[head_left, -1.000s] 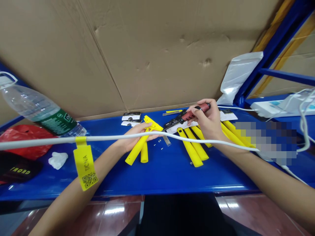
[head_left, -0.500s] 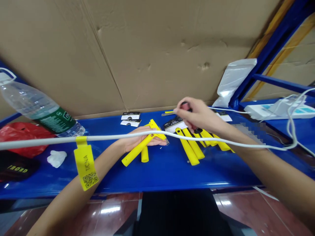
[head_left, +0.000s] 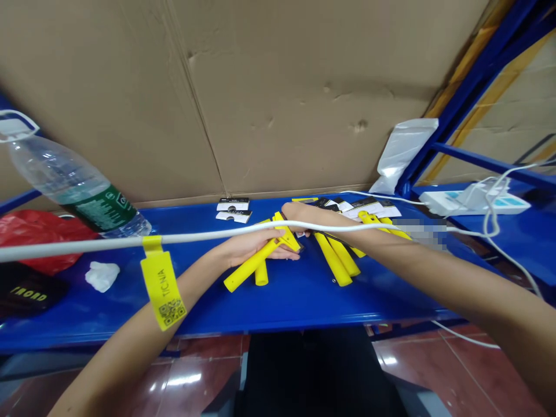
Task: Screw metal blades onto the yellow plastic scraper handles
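Observation:
My left hand (head_left: 249, 246) is closed around a yellow plastic scraper (head_left: 249, 266), its T-shaped head pointing up and right. Under that hand the end of a second yellow handle (head_left: 261, 273) sticks out. My right hand (head_left: 299, 213) is bent over against the scraper's head; its back and wrist cover the fingers, so what they grip is hidden. Just to the right, several more yellow scrapers (head_left: 337, 263) lie side by side, partly behind my right forearm. A small metal nut or ring (head_left: 334, 281) rests beside the nearest one.
Black-and-white printed cards (head_left: 233, 215) lie at the back, others (head_left: 376, 207) right of my hand. A large water bottle (head_left: 93, 200), red bag (head_left: 43, 231) and crumpled tissue (head_left: 102, 276) are left. A white cable (head_left: 208, 234) with a yellow tag (head_left: 163, 289) crosses the view. A power strip (head_left: 473, 202) sits right.
My right hand has moved left and turned over, from above the scraper pile to the held scraper's head. Its black-and-red-handled tool, visible before, is out of sight. My left hand keeps its scraper.

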The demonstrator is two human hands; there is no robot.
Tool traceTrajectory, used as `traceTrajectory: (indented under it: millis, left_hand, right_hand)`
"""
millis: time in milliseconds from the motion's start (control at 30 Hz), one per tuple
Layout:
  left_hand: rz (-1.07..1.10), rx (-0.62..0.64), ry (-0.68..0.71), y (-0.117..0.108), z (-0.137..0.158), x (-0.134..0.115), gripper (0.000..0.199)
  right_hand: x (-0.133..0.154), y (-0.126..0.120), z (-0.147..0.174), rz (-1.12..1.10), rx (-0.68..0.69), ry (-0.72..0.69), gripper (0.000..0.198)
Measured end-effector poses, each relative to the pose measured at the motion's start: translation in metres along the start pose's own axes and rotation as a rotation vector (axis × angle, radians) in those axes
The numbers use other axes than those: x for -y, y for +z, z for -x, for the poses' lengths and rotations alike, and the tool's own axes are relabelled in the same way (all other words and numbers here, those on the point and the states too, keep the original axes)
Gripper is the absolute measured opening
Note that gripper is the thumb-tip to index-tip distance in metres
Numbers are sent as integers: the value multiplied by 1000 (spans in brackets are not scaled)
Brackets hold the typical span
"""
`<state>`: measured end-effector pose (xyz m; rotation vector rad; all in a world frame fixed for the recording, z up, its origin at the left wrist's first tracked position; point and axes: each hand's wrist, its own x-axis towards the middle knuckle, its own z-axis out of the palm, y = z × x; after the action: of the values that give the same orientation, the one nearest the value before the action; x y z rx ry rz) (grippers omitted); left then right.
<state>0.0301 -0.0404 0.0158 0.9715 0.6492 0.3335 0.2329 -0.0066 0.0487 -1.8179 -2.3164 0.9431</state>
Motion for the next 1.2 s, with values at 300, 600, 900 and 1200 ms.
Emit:
traceTrajectory:
  millis: [300,600,900,1200]
  left_hand:
    - [-65,-49,31,3,4,-2,25]
    - [-113,-59,69,5,7,0,38]
    - [-110,29,64,13,14,-2,38]
    - [-125,90,94,10,12,0,41]
  right_hand:
    - [-19,-31,33,-248,-238,-69,38]
    - [-37,-36,72,-774,-729,-461,48]
    - [-35,1,62,-635,-475,-405,43]
    - [-31,7,64,-588,-482,-397,38]
